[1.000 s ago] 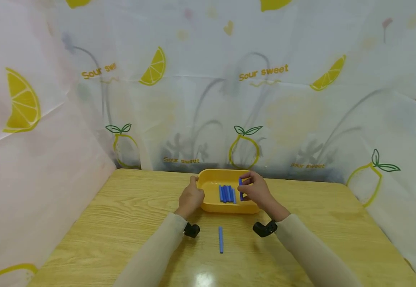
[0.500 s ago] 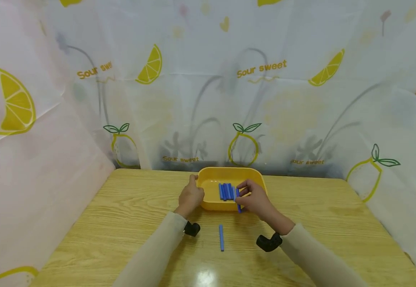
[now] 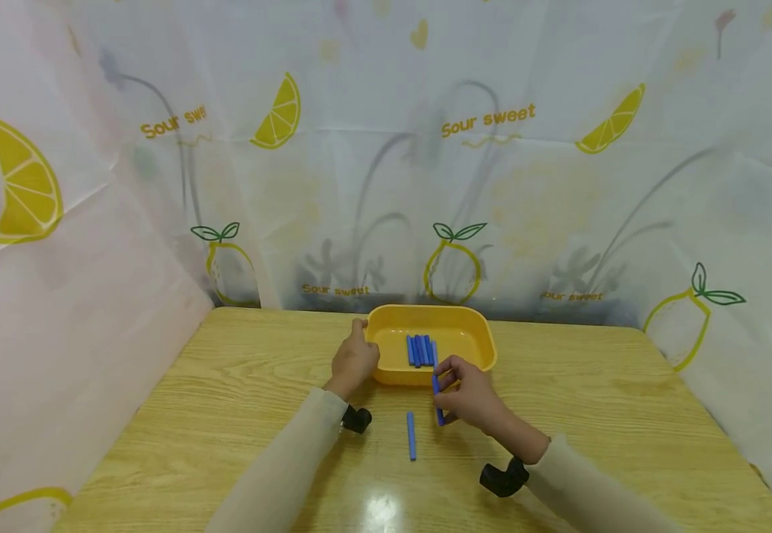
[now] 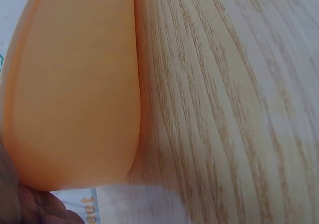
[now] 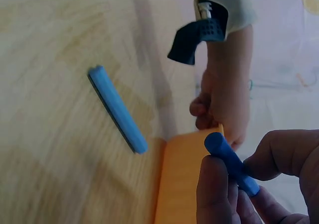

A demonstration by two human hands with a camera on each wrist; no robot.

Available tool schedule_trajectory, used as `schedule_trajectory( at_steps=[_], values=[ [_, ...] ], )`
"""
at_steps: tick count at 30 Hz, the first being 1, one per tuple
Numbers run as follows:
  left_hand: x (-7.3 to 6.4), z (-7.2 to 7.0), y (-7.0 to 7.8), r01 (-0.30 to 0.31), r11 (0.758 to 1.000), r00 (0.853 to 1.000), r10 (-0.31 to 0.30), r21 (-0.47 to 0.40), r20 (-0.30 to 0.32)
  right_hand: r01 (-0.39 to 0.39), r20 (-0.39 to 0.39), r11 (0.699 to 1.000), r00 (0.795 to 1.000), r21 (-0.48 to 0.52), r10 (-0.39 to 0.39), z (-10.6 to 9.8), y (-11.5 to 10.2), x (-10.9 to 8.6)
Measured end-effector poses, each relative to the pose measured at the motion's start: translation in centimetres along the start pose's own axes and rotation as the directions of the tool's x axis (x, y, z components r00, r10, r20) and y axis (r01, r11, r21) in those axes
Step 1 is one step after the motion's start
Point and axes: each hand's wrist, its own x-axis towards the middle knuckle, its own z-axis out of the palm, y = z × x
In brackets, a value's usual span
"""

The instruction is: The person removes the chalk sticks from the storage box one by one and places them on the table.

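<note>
Pointing endwise toward tray (image 3: pixel 402 377): held stick (image 5: pixel 231 161)

Yellow-brown wooden table (image 3: pixel 592 400) with wavy lines, yellow tub (image 3: pixel 468 343) near the far edge, light blue stick (image 3: pixel 411 437) lying flat — on the tub's near side, apart from it

Free tbl (image 3: pixel 612 414) R of R hand (image 3: pixel 471 396); tray wall (image 3: pixel 399 377) ahead, L hand (image 3: pixel 354 363) blocks its L end, lone stick (image 3: pixel 411 437) just L
</note>
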Motion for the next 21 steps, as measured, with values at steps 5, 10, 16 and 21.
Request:
schedule_trajectory(
  at_steps=[5,10,16,21],
  values=[
    [-0.1,-0.2,0.1,0.009,1.000,1.000,-0.009,-0.006,0.006,0.004,0.043,1.000,0.999,-0.004,-0.004,1.0,0.7,-0.7],
    [-0.2,-0.2,0.1,0.002,1.000,1.000,-0.002,-0.005,0.003,-0.009,0.033,1.000,0.999,-0.016,0.010,1.7,1.5,-1.0],
    [-0.3,-0.3,0.2,0.003,1.000,1.000,-0.003,0.002,-0.002,-0.041,0.038,0.998,0.998,-0.052,0.043,2.2,2.5,-0.9],
    [-0.3,-0.2,0.2,0.002,1.000,1.000,-0.002,0.000,-0.004,-0.050,0.045,0.995,0.998,-0.085,0.054,2.6,2.9,-0.8]
  ],
)
